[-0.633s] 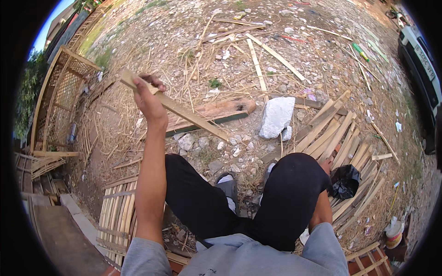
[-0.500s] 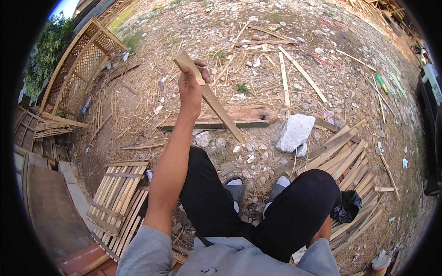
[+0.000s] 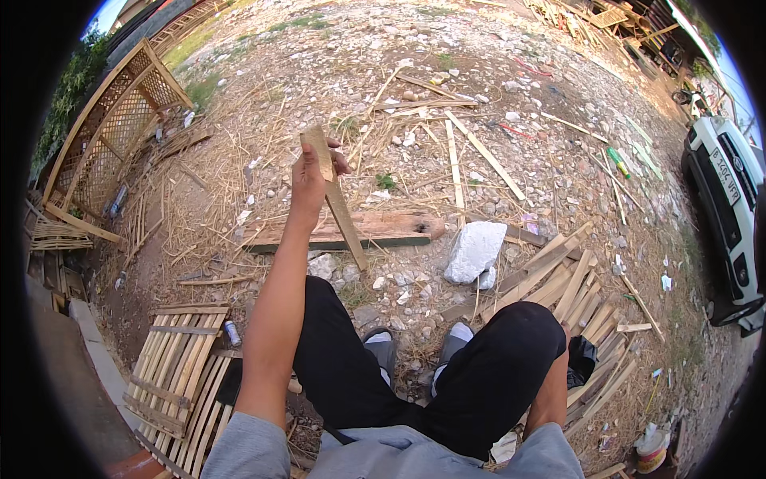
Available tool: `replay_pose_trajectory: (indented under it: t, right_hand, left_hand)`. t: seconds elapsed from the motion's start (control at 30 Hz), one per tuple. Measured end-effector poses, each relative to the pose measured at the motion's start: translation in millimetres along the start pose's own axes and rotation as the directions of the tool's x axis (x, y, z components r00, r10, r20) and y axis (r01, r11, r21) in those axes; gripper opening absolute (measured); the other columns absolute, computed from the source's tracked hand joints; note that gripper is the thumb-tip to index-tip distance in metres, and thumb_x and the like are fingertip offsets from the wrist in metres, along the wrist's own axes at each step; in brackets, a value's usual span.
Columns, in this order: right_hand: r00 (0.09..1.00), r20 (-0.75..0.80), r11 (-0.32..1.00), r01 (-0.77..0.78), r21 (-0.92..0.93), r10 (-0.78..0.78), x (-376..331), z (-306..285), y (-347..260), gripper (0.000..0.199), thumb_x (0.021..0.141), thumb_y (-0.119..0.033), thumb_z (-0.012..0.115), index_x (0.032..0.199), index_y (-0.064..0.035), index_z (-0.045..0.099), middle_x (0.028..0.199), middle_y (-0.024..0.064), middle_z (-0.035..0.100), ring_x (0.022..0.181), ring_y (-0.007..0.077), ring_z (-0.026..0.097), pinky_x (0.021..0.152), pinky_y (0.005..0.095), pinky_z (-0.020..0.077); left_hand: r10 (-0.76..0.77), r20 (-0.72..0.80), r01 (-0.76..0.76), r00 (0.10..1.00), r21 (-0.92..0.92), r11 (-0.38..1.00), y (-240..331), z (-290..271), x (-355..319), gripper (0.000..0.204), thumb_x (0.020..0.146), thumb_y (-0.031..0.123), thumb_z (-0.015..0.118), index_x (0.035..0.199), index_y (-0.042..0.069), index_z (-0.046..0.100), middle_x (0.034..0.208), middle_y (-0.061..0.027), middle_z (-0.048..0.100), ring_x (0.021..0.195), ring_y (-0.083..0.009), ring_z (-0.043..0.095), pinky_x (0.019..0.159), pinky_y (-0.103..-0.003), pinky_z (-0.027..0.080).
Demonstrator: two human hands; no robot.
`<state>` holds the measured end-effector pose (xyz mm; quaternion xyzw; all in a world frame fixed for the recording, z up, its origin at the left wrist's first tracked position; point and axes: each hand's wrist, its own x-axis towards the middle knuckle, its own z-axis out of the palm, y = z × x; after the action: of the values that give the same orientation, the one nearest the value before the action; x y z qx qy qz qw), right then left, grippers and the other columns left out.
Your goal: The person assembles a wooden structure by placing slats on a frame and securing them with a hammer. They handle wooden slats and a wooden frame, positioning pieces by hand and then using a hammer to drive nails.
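My left hand [image 3: 309,177] is raised in front of my left knee, its fingers closed round a wooden stick [image 3: 345,226]. The stick's upper end is wider and steps down to a narrower length, which slants down to the right. Beyond its lower tip lies a thick wooden beam [image 3: 379,227] on the ground. My right forearm [image 3: 547,397] runs up behind my right knee; the knee hides nearly all of that hand, and its fingers do not show. Closest to it are a pile of wooden slats [image 3: 586,299] and a black plastic bag [image 3: 582,361].
A pale rock [image 3: 476,251] stands past my feet. Slatted wooden panels [image 3: 177,363] lie at my left, with a lattice frame [image 3: 112,136] farther off. Stony ground holds scattered sticks. A white vehicle [image 3: 728,199] stands at the far right, a bucket [image 3: 652,449] at the near right.
The view has swung to the right, showing more of the vehicle. My left hand still holds the stick, which now stands more upright.
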<state>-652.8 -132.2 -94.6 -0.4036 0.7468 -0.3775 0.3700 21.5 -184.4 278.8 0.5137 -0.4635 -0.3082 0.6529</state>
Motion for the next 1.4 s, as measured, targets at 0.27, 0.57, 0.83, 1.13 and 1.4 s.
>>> replay_pose_trajectory:
  t: [0.27,0.57,0.83,1.13,1.4]
  right_hand:
    - [0.954,0.268,0.493,-0.298,0.817,0.132,-71,25,-174,0.041,0.084,-0.008,0.040,0.124,-0.0016,0.039,0.088,0.0153,0.056,0.064,0.0238,0.055,0.056,0.0341,0.0513]
    - [0.829,-0.184,0.821,0.554,0.141,-0.528,-106,86,-336,0.043,0.088,-0.020,0.065,0.125,-0.0053,0.050,0.096,0.0118,0.059,0.072,0.0169,0.056,0.061,0.0294,0.0458]
    - [0.135,0.283,0.062,0.965,-0.254,-0.950,-125,102,-457,0.054,0.058,-0.010,0.077,0.111,-0.0096,0.066,0.092,0.0080,0.062,0.087,0.0269,0.054,0.079,0.0379,0.0436]
    - [-0.010,0.236,-0.119,0.883,-0.454,-0.972,-113,77,-488,0.057,0.057,-0.009,0.084,0.111,-0.0151,0.068,0.088,0.0012,0.060,0.084,0.0183,0.056,0.083,0.0349,0.0366]
    - [0.040,0.238,-0.078,0.881,-0.466,-0.971,-101,60,-504,0.052,0.063,-0.013,0.082,0.113,-0.0171,0.068,0.088,0.0000,0.060,0.087,0.0197,0.054,0.086,0.0378,0.0360]
  left_hand:
    - [0.035,0.012,-0.034,0.999,-0.099,0.995,-3,4,0,0.063,0.096,0.060,0.031,0.106,0.002,0.054,0.082,-0.0083,0.064,0.077,-0.0168,0.064,0.073,-0.031,0.051]
    - [0.061,0.111,-0.034,0.992,-0.231,0.972,-15,2,7,0.063,0.095,0.061,0.035,0.104,0.002,0.055,0.076,-0.0041,0.058,0.071,-0.0115,0.056,0.068,-0.024,0.046]
    - [0.000,0.068,0.018,0.998,-0.270,0.963,-10,-10,0,0.075,0.094,0.067,0.016,0.105,0.005,0.057,0.076,-0.0042,0.058,0.068,-0.0136,0.053,0.066,-0.030,0.043]
    - [0.016,0.219,0.101,0.976,-0.509,0.855,-16,-18,3,0.087,0.087,0.077,0.014,0.101,0.002,0.056,0.074,-0.0073,0.056,0.066,-0.0181,0.051,0.061,-0.032,0.042]
    - [0.120,0.278,0.000,0.953,-0.397,0.918,-19,-15,3,0.075,0.092,0.070,0.025,0.107,0.002,0.054,0.072,-0.0066,0.054,0.067,-0.0169,0.052,0.062,-0.032,0.045]
